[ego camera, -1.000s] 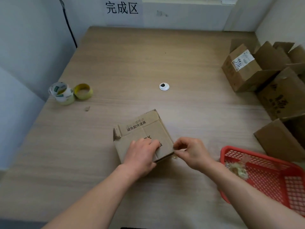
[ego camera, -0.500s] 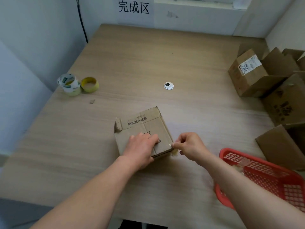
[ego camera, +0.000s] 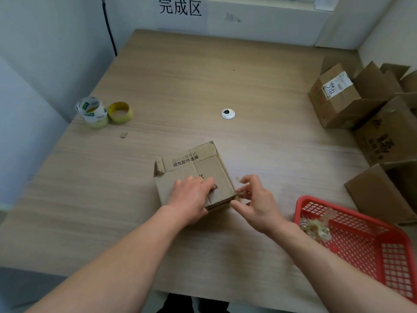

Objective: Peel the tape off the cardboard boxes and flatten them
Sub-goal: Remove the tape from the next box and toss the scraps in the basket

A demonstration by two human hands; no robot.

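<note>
Left hand [ego camera: 191,197] palm-down on small cardboard box [ego camera: 191,162], fingers together, pressing its top. Right hand [ego camera: 257,205] at box's near right corner, thumb and forefinger pinching clear tape strip [ego camera: 240,195].

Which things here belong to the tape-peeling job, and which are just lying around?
In the job: small box under the left hand; tape at its corner, pinched by the right hand; open boxes at right; red basket.
Lying about: tape rolls; cardboard scrap; grommet.
</note>
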